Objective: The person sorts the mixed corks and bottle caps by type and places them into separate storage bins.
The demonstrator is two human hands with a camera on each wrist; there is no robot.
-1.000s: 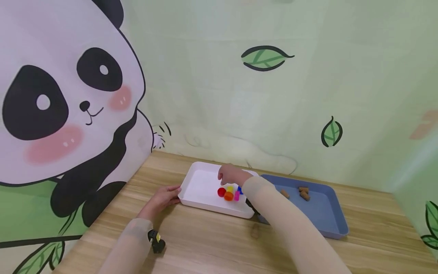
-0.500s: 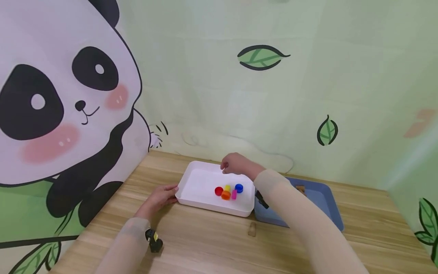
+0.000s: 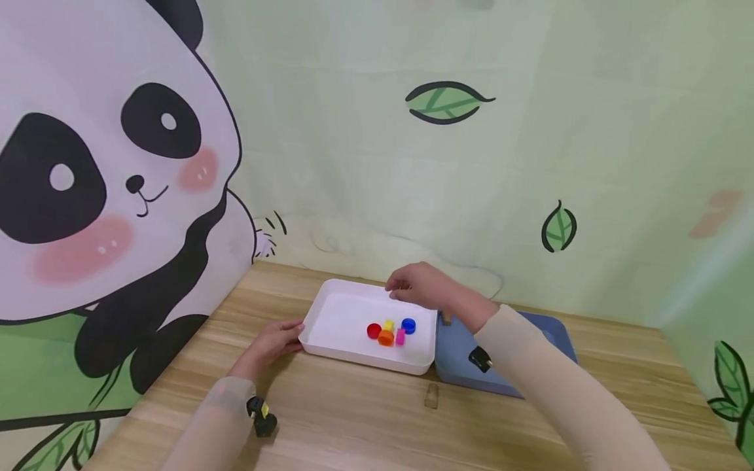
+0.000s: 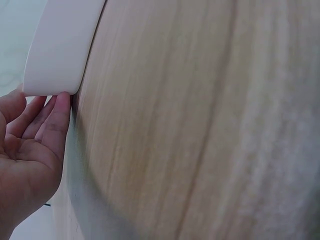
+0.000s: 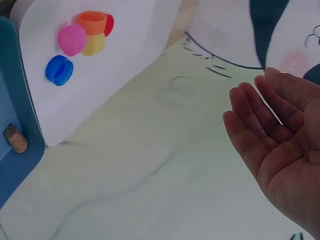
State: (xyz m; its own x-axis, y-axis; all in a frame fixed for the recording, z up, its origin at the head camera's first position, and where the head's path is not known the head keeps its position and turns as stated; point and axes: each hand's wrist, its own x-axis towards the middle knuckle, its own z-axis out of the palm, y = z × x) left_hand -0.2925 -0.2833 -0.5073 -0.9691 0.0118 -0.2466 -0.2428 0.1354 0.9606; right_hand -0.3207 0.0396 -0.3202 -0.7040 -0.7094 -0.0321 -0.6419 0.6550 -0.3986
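My left hand [image 3: 277, 341] touches the left end of a white tray [image 3: 341, 353]. In the left wrist view, its fingers [image 4: 56, 117] lie against the tray's outer wall, with the thumb near the rim. My right hand [image 3: 421, 286] is raised over the tray's back right edge; the right wrist view shows relaxed fingers [image 5: 245, 127] and a bare palm. Inside the tray sit a red cap [image 3: 374, 331], an orange cap [image 3: 385, 337], a blue cap [image 3: 409, 326], a yellow piece [image 3: 388, 324] and a pink piece [image 3: 400, 337].
A blue tray [image 3: 471, 376] stands against the white tray's right end, partly hidden by my right arm. A cork [image 5: 16, 139] lies in it. Another small brown piece [image 3: 432, 396] lies on the wooden table [image 3: 347, 418] in front. The painted wall rises close behind.
My right hand has moved back and to the right, away from above the caps, uncovering the blue cap. My left hand stays at the white tray's end.
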